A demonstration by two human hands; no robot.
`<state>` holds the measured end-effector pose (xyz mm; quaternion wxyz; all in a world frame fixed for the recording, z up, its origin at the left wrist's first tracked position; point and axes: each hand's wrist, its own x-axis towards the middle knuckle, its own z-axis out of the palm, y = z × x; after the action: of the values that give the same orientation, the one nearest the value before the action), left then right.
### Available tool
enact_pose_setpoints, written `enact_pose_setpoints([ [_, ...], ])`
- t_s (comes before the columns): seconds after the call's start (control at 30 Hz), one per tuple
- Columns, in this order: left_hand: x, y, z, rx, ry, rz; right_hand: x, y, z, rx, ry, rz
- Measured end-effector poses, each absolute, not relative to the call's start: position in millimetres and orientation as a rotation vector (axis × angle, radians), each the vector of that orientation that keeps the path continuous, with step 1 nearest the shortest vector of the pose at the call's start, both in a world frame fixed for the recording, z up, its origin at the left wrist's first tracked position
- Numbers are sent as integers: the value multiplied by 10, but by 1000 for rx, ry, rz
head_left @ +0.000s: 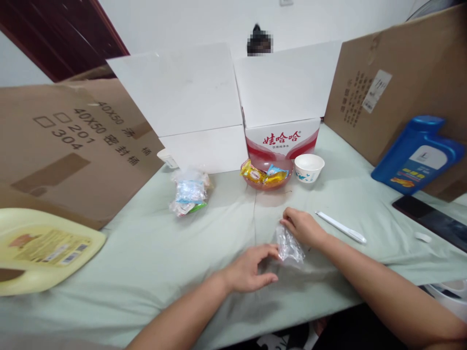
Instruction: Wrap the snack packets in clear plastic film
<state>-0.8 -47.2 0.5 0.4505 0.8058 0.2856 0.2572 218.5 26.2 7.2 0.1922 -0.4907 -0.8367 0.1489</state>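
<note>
Right hand pinching clear plastic, box lettered 娃哈哈

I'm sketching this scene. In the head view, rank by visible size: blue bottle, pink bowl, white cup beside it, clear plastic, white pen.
1. Blue bottle
2. Pink bowl
3. White cup and clear plastic: too alike to rank
4. White pen

Candies in bowl, paper cup to its right; pen right of plastic bag.
</note>
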Motion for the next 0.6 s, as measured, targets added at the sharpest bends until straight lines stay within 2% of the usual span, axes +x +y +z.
enact_pose_setpoints([
  [0.13, 6, -473, -41, 1864, 784, 702, 2219, 345, 45, -1467, -2229, 453],
  [0.3, 103, -485, -48, 2064, 933, 595, 2254, 430, 9, -1552, -2343, 210],
  [0.4, 131, -496, -21, 2108, 978, 577, 2328, 381, 104, -1434, -2264, 44],
  [0.6, 105, -478, 44, 2100, 967, 538, 2244, 91, 164, -1102, -2637, 344],
])
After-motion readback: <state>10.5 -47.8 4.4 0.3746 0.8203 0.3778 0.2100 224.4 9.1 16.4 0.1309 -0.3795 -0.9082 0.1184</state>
